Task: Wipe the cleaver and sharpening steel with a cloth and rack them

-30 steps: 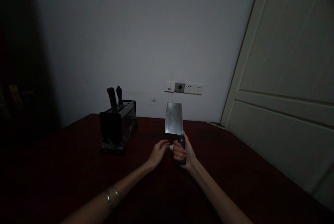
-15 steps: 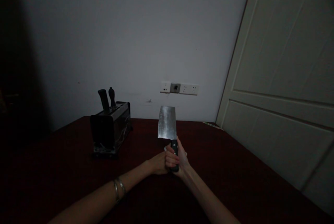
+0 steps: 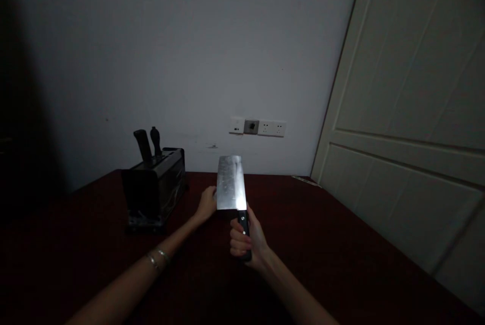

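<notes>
The head view shows the right hand (image 3: 256, 239) wrapped firmly around the handle of a cleaver (image 3: 230, 182), which is held near the middle of the table (image 3: 291, 229), blade pointing away and its flat face showing. The left hand (image 3: 206, 204) sits just left of the blade, its fingers partly out of sight; a small pale patch (image 3: 214, 195) shows there, but I cannot tell whether they grip anything or touch the steel. The step in hand looks like handling the blade with both hands, the right steadying it and the left at its side. The next move seems to call for a firm right grip and left fingers kept clear of the edge, which I judge to be on the left. Counted: 1 cleaver, 2 hands, 2 bangles (image 3: 163, 255) on the left forearm, 1 block (image 3: 140, 198) at the left with 2 black handles (image 3: 143, 146) standing out of its top, 4 wall fittings (image 3: 251, 127) in a row on the far wall, and 1 door (image 3: 397, 87) at the right.
</notes>
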`<state>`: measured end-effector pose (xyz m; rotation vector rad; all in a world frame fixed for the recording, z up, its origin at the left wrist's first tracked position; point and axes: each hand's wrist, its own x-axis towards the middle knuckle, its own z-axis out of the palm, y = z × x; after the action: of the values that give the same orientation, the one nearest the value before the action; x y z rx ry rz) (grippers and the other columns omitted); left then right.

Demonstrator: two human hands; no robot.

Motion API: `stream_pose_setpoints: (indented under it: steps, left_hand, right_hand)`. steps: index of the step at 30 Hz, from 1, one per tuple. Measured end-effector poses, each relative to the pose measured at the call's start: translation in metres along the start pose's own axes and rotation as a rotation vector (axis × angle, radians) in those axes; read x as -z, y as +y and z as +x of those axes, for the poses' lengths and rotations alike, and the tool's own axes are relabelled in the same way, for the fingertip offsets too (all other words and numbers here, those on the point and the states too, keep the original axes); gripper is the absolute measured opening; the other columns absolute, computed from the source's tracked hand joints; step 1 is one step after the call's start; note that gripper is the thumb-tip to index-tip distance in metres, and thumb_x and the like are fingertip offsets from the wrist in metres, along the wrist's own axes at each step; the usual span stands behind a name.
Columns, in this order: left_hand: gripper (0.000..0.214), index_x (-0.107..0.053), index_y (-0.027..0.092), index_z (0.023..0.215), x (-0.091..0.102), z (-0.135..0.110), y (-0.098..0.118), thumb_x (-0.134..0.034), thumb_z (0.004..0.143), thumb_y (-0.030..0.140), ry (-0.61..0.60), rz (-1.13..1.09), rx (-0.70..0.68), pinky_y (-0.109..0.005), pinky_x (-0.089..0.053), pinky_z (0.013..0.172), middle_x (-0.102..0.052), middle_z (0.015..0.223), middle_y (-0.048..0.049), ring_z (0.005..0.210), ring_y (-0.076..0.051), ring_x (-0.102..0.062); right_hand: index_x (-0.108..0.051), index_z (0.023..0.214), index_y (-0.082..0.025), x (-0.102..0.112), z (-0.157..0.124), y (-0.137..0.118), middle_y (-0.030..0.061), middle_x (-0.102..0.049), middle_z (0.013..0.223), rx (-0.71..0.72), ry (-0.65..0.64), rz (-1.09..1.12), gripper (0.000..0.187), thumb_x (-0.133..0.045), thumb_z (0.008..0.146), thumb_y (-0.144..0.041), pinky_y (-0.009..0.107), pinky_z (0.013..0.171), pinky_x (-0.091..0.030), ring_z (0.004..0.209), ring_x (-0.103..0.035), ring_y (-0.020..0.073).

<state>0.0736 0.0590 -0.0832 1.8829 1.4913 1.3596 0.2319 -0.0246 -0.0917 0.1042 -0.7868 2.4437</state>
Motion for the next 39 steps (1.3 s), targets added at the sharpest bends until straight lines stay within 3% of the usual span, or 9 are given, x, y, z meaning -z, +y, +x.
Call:
stream_pose_setpoints:
  steps: [5, 8, 12, 14, 17, 21, 27, 32, 39]
  left_hand:
    - [0.023, -0.053, 0.014, 0.074, 0.046, 0.053, 0.011, -0.046, 0.076, 0.036, 0.328, 0.144, 0.026, -0.026, -0.038, 0.065, -0.053, 0.072, -0.0023, 0.071, -0.016, -0.05]
    - [0.023, -0.051, 0.015, 0.072, 0.063, 0.066, 0.032, -0.045, 0.077, 0.037, 0.415, 0.249, -0.094, -0.023, -0.038, 0.06, -0.051, 0.067, 0.0003, 0.066, -0.014, -0.049]
    - [0.024, -0.053, 0.013, 0.094, 0.061, 0.059, 0.056, -0.04, 0.081, 0.028, 0.275, 0.313, -0.323, -0.027, -0.044, 0.068, -0.059, 0.079, -0.0047, 0.075, -0.016, -0.057]
    - [0.034, -0.047, 0.011, 0.113, 0.055, 0.049, 0.061, -0.037, 0.082, 0.021, 0.079, 0.358, -0.511, -0.033, -0.044, 0.084, -0.059, 0.104, -0.0118, 0.097, -0.02, -0.056]
    - [0.046, -0.037, 0.01, 0.128, 0.047, 0.03, 0.062, -0.036, 0.082, 0.018, -0.252, 0.451, -0.76, -0.04, -0.029, 0.104, -0.037, 0.136, -0.016, 0.128, -0.022, -0.033]
    - [0.048, -0.039, 0.013, 0.128, 0.045, 0.008, 0.067, -0.042, 0.086, 0.036, -0.508, 0.478, -0.757, -0.042, -0.022, 0.108, -0.024, 0.144, -0.0136, 0.134, -0.023, -0.02]
    - [0.048, -0.045, 0.009, 0.116, 0.032, -0.001, 0.08, -0.034, 0.088, 0.046, -0.346, 0.481, -0.592, -0.038, -0.026, 0.106, -0.032, 0.139, -0.0178, 0.131, -0.023, -0.026]
    - [0.07, -0.02, 0.0, 0.135, 0.036, 0.024, 0.076, -0.034, 0.087, 0.05, -0.191, 0.724, -0.627, -0.042, -0.016, 0.109, -0.017, 0.144, -0.0223, 0.135, -0.027, -0.011]
    - [0.069, -0.013, 0.002, 0.138, 0.054, 0.027, 0.082, -0.023, 0.09, 0.05, -0.214, 0.863, -0.699, -0.039, -0.011, 0.109, -0.008, 0.146, -0.0203, 0.135, -0.025, 0.001]
  right_hand:
    - [-0.043, 0.048, -0.017, 0.0, 0.001, 0.007, -0.0066, -0.032, 0.029, 0.02, -0.07, 0.024, 0.066, -0.017, 0.081, -0.068, 0.016, 0.03, -0.021, 0.024, -0.019, 0.003]
    - [-0.042, 0.047, -0.017, 0.002, 0.002, 0.012, -0.0066, -0.033, 0.029, 0.036, -0.069, 0.024, 0.064, -0.021, 0.081, -0.068, 0.016, 0.031, -0.021, 0.025, -0.02, 0.0033]
    - [-0.041, 0.046, -0.018, 0.006, 0.006, 0.015, -0.0063, -0.032, 0.028, -0.014, -0.083, 0.001, 0.067, -0.017, 0.079, -0.071, 0.017, 0.03, -0.021, 0.023, -0.02, 0.0043]
    - [-0.041, 0.045, -0.018, 0.008, 0.007, 0.014, -0.006, -0.031, 0.027, -0.051, -0.072, -0.007, 0.07, -0.011, 0.078, -0.072, 0.018, 0.029, -0.02, 0.022, -0.02, 0.0049]
    - [-0.04, 0.044, -0.018, 0.009, 0.006, 0.01, -0.0055, -0.031, 0.026, -0.069, -0.028, 0.004, 0.074, 0.0, 0.076, -0.073, 0.018, 0.028, -0.019, 0.021, -0.019, 0.0053]
    - [-0.04, 0.045, -0.018, 0.007, 0.004, 0.004, -0.0058, -0.03, 0.026, -0.069, 0.041, 0.053, 0.077, 0.004, 0.075, -0.073, 0.017, 0.029, -0.019, 0.023, -0.016, 0.0044]
    - [-0.045, 0.047, -0.018, 0.008, 0.005, 0.009, -0.0061, -0.032, 0.027, -0.081, -0.1, 0.061, 0.076, -0.002, 0.076, -0.073, 0.018, 0.028, -0.023, 0.021, -0.019, 0.0044]
    - [-0.049, 0.05, -0.018, 0.004, 0.007, 0.016, -0.0055, -0.036, 0.029, -0.108, -0.162, -0.001, 0.069, -0.015, 0.079, -0.071, 0.018, 0.028, -0.026, 0.021, -0.024, 0.0055]
    - [-0.045, 0.049, -0.018, 0.004, 0.007, 0.021, -0.0064, -0.037, 0.029, -0.093, -0.146, -0.048, 0.064, -0.023, 0.078, -0.071, 0.017, 0.028, -0.026, 0.02, -0.023, 0.0055]
